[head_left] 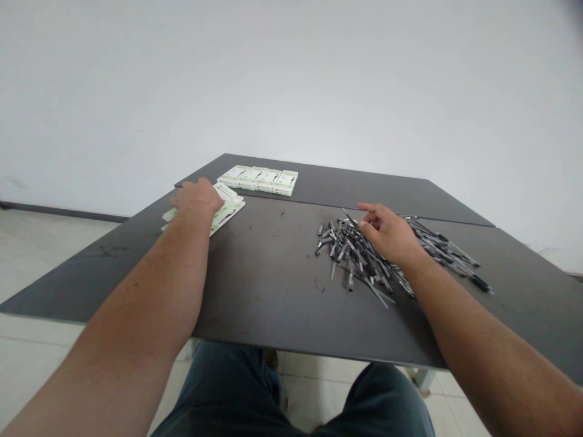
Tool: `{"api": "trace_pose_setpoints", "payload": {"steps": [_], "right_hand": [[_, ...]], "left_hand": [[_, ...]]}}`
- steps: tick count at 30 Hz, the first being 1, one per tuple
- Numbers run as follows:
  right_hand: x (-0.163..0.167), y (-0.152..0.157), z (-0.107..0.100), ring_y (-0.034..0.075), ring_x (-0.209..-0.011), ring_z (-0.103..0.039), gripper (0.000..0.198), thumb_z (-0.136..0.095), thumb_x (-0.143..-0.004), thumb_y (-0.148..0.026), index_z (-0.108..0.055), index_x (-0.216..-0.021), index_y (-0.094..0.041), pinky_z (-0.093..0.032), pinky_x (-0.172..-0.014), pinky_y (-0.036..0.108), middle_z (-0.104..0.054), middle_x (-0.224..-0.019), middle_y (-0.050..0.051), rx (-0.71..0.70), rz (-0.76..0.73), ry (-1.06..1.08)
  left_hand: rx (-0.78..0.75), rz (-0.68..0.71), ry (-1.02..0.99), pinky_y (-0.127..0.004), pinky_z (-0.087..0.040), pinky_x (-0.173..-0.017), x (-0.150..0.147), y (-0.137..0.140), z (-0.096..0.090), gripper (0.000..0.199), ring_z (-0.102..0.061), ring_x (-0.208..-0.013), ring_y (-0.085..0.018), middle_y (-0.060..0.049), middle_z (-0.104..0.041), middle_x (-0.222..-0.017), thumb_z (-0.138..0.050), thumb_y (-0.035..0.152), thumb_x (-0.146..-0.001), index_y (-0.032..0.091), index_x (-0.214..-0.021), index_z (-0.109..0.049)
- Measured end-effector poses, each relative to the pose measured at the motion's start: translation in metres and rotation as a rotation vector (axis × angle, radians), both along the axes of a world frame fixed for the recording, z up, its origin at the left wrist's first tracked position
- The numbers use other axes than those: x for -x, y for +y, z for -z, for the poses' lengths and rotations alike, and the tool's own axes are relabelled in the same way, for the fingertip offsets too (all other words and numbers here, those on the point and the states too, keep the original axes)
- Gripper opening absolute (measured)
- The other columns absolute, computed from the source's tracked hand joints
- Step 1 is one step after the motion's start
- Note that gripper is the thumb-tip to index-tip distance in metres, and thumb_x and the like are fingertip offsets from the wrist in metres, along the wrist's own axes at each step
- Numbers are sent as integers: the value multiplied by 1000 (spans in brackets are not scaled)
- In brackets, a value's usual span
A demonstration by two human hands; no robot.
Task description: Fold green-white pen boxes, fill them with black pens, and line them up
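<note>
My left hand (195, 195) is over some white and green printed cartons (229, 213) on the left of the table. Its fingers bend down on the far side and the thumb lies on the right, closed on a carton; the fingertips are hidden. Above a loose pile of pens and pen parts (350, 246) is my right hand (385, 229), index finger stretched out and thumb apart from it. A thin pen (350, 217) sticks up from the pile close to the thumb. Part of the pile is hidden behind this hand and forearm.
Several white and green pen boxes (259, 179) stand in a row at the back of the dark table (268, 285). More pens (449, 252) spread out right of my right wrist. A seam crosses the table; a white wall (291, 79) rises behind it.
</note>
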State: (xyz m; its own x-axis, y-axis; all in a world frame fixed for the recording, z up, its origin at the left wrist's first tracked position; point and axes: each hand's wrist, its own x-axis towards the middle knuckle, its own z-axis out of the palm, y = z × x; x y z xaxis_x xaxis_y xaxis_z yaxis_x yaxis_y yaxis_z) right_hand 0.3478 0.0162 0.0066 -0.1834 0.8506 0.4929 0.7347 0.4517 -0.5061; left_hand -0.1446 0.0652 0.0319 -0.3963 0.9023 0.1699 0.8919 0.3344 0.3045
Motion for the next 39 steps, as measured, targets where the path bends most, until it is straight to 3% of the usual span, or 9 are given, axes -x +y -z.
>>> {"api": "trace_pose_setpoints", "payload": {"steps": [4, 10, 12, 16, 20, 22, 25, 29, 39], "right_hand": [[2, -1, -3, 24, -75, -71, 55, -70, -96, -40, -79, -146, -19, -61, -81, 41, -84, -95, 7, 11, 2, -4], [6, -5, -8, 26, -77, -72, 55, -69, -97, -39, -78, -147, -20, -59, -81, 43, -84, -97, 8, 29, -7, 17], [6, -6, -9, 26, -77, -71, 56, -69, -97, -39, -78, -149, -20, -59, -82, 44, -84, -98, 8, 28, 11, 40], [7, -7, -11, 26, -79, -71, 53, -69, -99, -38, -79, -147, -19, -60, -86, 43, -83, -97, 8, 33, 23, 83], [16, -11, -10, 25, -84, -73, 45, -70, -101, -33, -80, -142, -20, -61, -89, 40, -83, -96, 6, 86, -17, 88], [23, -15, -8, 24, -83, -74, 40, -71, -102, -33, -81, -139, -21, -61, -90, 39, -84, -97, 6, 156, -69, 87], [31, -23, -3, 19, -71, -71, 41, -69, -107, -47, -79, -137, -21, -60, -74, 36, -87, -111, 8, 311, -218, 178], [38, -32, 4, 16, -62, -65, 49, -61, -113, -68, -76, -109, -21, -56, -63, 32, -80, -89, 5, 417, -414, 299], [38, -34, 11, 20, -75, -73, 37, -70, -110, -55, -78, -125, -22, -56, -60, 30, -87, -104, 7, 492, -406, 462]], "left_hand": [[-22, -169, 16, -73, -55, -107, -12, -2, -17, 92, -66, -139, -61, -43, -70, -144, -82, 72, -85, 3, -145, -70], [-77, 3, 60, -60, -54, -119, -37, -15, -50, 26, -69, -135, -45, -24, -81, -128, -73, 40, -98, 15, -106, -77], [-226, 71, 20, -58, -53, -121, -49, -21, -56, 18, -69, -133, -45, -22, -81, -126, -69, 36, -100, 18, -102, -74], [-623, 188, -321, -55, -56, -116, -84, -25, -51, 13, -73, -120, -39, -14, -81, -112, -70, 36, -100, 23, -99, -69], [-630, 330, -732, -45, -65, -85, -128, -19, -31, 13, -78, -89, -28, -8, -79, -97, -61, 32, -106, 24, -98, -66], [-603, 413, -1030, -44, -66, -84, -151, -20, -21, 8, -78, -87, -27, -8, -80, -97, -65, 27, -104, 22, -97, -66], [-478, 536, -1263, -43, -65, -82, -182, -32, -6, 9, -77, -84, -27, -7, -79, -90, -72, 29, -99, 22, -94, -68], [-410, 612, -1202, -39, -59, -73, -212, -54, 11, 15, -72, -79, -25, -6, -78, -87, -75, 35, -96, 22, -91, -71], [-430, 728, -805, -36, -51, -70, -213, -63, 22, 28, -67, -82, -25, -4, -77, -88, -67, 49, -106, 25, -90, -68]]}}
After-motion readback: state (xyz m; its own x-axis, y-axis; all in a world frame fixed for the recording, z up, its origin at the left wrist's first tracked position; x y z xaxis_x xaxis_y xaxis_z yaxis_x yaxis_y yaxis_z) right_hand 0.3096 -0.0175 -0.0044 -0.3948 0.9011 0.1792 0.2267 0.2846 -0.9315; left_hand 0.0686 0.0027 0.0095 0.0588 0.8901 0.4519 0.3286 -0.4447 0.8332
